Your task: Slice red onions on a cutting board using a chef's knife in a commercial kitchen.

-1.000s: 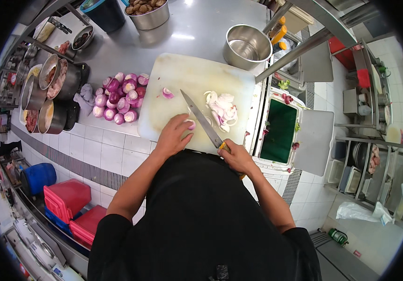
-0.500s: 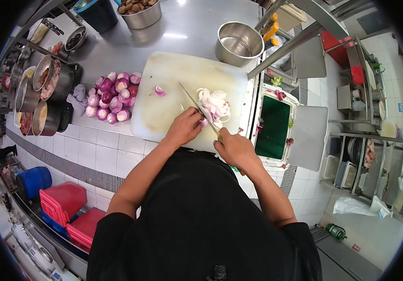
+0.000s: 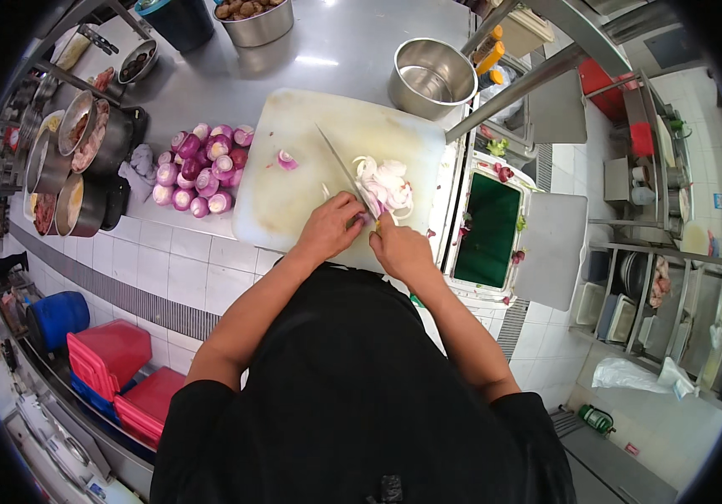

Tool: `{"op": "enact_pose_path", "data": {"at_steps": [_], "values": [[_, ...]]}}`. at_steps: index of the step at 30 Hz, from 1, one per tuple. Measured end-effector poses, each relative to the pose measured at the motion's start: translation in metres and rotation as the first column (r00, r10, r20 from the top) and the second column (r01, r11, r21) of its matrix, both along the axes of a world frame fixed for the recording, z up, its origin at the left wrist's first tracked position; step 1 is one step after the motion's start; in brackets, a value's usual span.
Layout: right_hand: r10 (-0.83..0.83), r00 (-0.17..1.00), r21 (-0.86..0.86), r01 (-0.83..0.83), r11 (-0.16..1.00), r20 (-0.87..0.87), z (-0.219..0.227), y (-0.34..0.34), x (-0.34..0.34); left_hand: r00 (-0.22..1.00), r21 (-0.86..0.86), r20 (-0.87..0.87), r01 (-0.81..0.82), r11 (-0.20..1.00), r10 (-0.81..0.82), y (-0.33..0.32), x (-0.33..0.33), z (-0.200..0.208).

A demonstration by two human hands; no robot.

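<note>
1. Gripping the handle of a chef's knife [image 3: 340, 172], the right hand [image 3: 401, 249] sits at the near edge of the white cutting board [image 3: 294, 202]; its fingers are curled shut around the handle, which the hand hides almost wholly.
2. The long grey blade runs from the hand toward the board's far left, its tip near the board's middle.
3. The left hand [image 3: 330, 228] lies just beside the right, palm down, fingers bent and bunched together over something small at the blade; what they pin is too covered to tell.
4. A heap of sliced red onion [image 3: 386, 186] lies right of the blade toward the board's right edge: pale rings and half-moons, white with pink-purple rims, loosely piled.
5. One small cut onion piece [image 3: 286, 160] rests alone on the board's left half, well apart from the heap.
6. Peeled whole red onions [image 3: 201, 168], glossy purple and white, are clustered on the steel counter just beside the board's left edge.
7. An empty steel bowl [image 3: 432, 77] stands off the board's far right corner.
</note>
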State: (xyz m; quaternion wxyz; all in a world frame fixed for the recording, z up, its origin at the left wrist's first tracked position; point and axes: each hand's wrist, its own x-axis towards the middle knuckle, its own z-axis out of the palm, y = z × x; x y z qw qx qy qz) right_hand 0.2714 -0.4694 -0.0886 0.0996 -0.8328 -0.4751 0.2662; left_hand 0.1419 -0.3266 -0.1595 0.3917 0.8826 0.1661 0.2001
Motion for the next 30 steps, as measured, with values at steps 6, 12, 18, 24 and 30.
{"op": "enact_pose_path", "data": {"at_steps": [6, 12, 18, 24, 30], "values": [[-0.011, 1.000, -0.001, 0.011, 1.000, -0.022, -0.008, -0.012, -0.009, 1.000, 0.023, -0.025, -0.005, 1.000, 0.006, -0.001, -0.004, -0.001], [0.046, 0.999, -0.051, -0.045, 0.998, 0.010, 0.020, 0.001, -0.008, 1.000, 0.032, -0.011, -0.025, 0.999, 0.025, 0.002, -0.007, -0.004], [0.014, 0.999, -0.008, -0.014, 1.000, 0.032, 0.008, 0.012, -0.008, 1.000, -0.023, 0.001, -0.007, 1.000, 0.007, -0.003, -0.007, -0.003], [0.006, 1.000, -0.006, -0.006, 1.000, -0.016, -0.002, 0.004, -0.012, 1.000, -0.003, 0.005, -0.004, 1.000, 0.004, -0.001, -0.006, 0.001], [0.010, 1.000, -0.019, -0.010, 1.000, -0.019, 0.005, 0.007, -0.014, 0.999, 0.053, -0.008, -0.039, 0.998, 0.039, 0.001, -0.008, -0.007]]}}
